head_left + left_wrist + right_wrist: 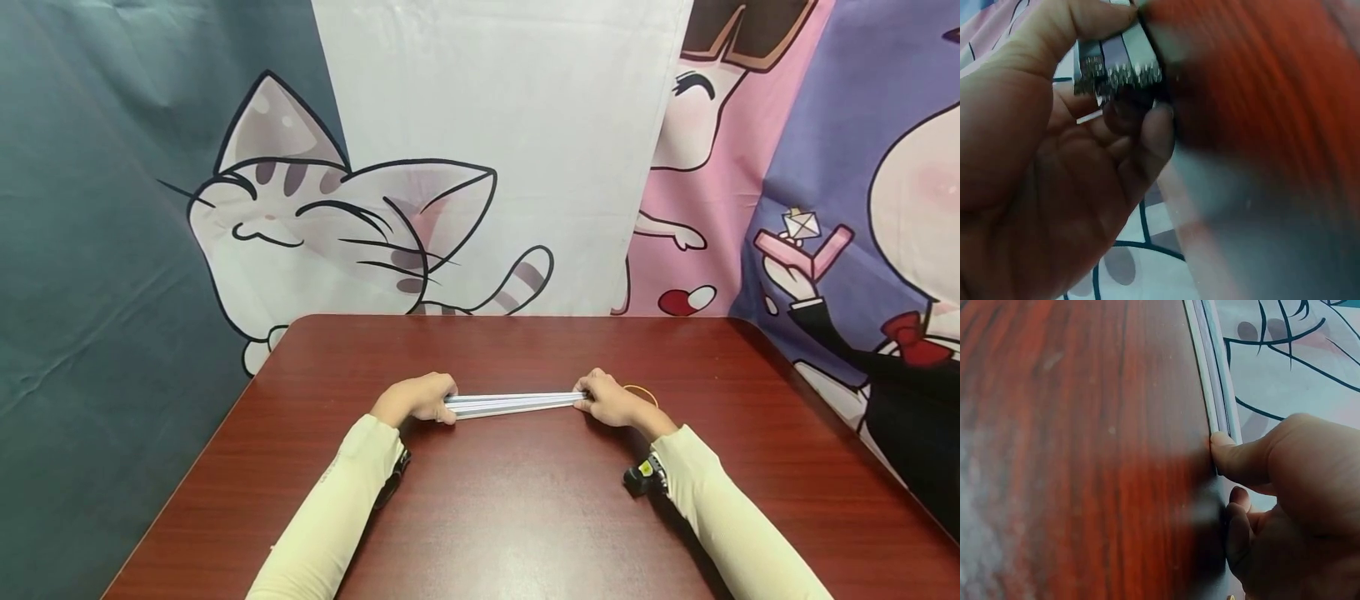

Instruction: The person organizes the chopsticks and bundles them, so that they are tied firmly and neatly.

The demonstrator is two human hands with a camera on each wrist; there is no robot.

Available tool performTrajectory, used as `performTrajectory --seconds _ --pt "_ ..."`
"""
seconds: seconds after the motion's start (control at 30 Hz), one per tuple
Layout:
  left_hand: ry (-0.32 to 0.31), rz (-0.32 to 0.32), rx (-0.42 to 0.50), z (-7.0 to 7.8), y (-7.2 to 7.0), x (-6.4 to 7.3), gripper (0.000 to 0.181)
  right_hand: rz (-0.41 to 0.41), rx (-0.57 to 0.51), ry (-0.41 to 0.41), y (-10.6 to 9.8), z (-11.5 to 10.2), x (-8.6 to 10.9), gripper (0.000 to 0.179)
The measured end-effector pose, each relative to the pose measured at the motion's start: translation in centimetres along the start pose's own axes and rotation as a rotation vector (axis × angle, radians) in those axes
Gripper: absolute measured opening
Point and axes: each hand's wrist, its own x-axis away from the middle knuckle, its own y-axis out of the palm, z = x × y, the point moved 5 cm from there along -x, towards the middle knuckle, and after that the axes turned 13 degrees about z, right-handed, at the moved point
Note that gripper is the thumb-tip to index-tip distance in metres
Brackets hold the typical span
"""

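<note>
A long, slim bundle of pale white and grey strips (517, 403) stretches between both hands, above the reddish-brown table. At its left end, my left hand (420, 397) grips it between thumb and fingers. The left wrist view shows the strips' rough, shiny ends (1121, 76) by the curled fingers. My right hand (611, 402) pinches the other end, its thumb (1235, 456) pressed along the strips' side. What the strips are made of I cannot tell.
A thin yellow-orange loop (643, 392) shows just behind the right hand. The glossy wooden table (517, 517) reaches back to a cartoon-printed curtain (510, 100). Wrist cameras, such as the black one (639, 478) on the right, stick out from the sleeves.
</note>
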Motion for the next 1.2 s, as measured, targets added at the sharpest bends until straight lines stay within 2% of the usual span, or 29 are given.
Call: performTrajectory --seconds 0.2,0.43,0.53,0.63,0.73,0.87,1.0,1.2 --pt "0.034 -0.054 -0.017 0.2 -0.1 0.2 0.018 -0.029 0.014 0.012 0.3 -0.1 0.4 0.005" --pt "0.066 -0.054 -0.028 0.5 -0.8 0.8 0.015 -0.016 -0.011 -0.009 -0.2 -0.7 0.2 0.005" --pt "0.062 -0.045 0.018 0.5 -1.2 1.2 0.012 -0.047 -0.087 0.006 -0.4 -0.9 0.2 0.005" --pt "0.056 -0.039 0.112 0.4 -1.7 1.6 0.005 -0.106 -0.223 0.055 -0.6 -1.1 0.3 0.005" --pt "0.093 0.011 0.158 0.4 -2.4 1.9 0.005 -0.144 -0.369 0.097 -1.0 -1.2 0.6 0.008" --pt "0.147 0.159 0.148 0.4 -3.7 2.1 0.012 -0.113 -0.485 0.124 -1.9 -1.6 0.9 0.016" --pt "0.138 0.254 0.213 0.3 -4.3 2.1 0.014 -0.081 -0.56 0.136 -2.8 -2.0 0.9 0.018" --pt "0.129 0.333 0.393 1.0 -4.8 2.3 0.02 -0.046 -0.677 0.171 -4.3 -3.2 1.0 0.017"
